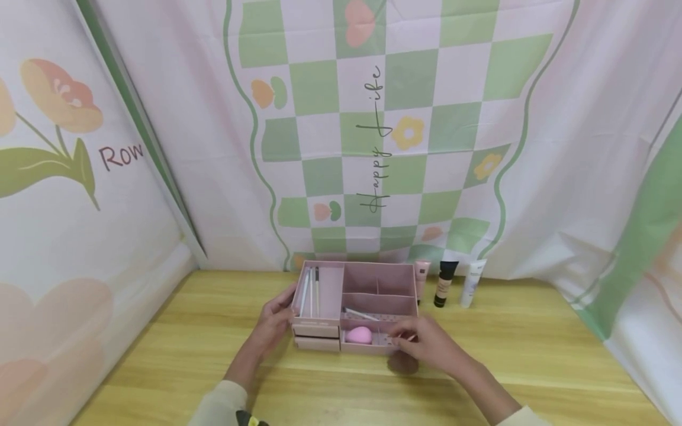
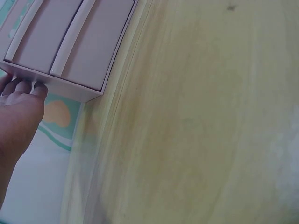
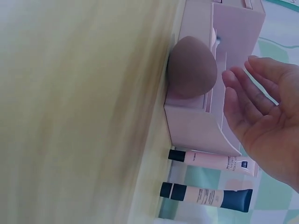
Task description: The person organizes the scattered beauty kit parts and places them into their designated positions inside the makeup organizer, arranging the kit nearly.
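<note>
A pink desktop organizer (image 1: 379, 267) stands on the wooden table, with two drawers (image 2: 96, 44) at its left front. My left hand (image 1: 274, 319) rests its fingertips against the organizer's left side. Over the front right compartment is my right hand (image 1: 428, 343), its fingers loosely bent and nothing between them in the right wrist view. A brown egg-shaped makeup sponge (image 3: 192, 67) is just in front of the organizer, below and apart from that hand. In the front compartment sits a pink makeup sponge (image 1: 359, 335). Slim makeup brushes (image 1: 311, 293) lie in the top left tray.
Another slim brush (image 1: 362, 314) lies in a middle compartment. To the right of the organizer stand a pink tube (image 3: 219, 161), a black-and-beige tube (image 1: 445, 285) and a white tube (image 1: 471, 285). A printed curtain (image 1: 405, 195) hangs behind the table (image 1: 522, 337).
</note>
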Tool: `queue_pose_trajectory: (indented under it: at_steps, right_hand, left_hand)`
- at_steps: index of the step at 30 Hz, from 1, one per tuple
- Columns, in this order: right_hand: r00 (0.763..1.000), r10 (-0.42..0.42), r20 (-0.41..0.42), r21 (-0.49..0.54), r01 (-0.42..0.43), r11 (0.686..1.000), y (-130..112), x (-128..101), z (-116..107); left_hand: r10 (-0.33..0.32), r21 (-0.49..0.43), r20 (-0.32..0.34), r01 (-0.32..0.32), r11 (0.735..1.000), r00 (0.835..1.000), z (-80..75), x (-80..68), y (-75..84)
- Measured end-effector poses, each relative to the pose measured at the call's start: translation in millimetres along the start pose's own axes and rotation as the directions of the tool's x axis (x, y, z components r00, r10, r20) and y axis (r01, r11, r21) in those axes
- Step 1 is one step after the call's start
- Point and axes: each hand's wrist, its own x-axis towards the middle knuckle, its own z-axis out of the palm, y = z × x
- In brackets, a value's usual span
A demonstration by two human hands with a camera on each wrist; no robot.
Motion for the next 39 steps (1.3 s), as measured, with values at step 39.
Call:
queue_pose_trajectory:
  at_steps: [39]
  right_hand:
    - [0.998,0.001,-0.062,-0.343,-0.022,0.939,8.7,-35.0,9.3]
  left_hand:
    - [-0.002,-0.019,-0.042,0.001,1.0,0.999,2.8,-2.3,0.5]
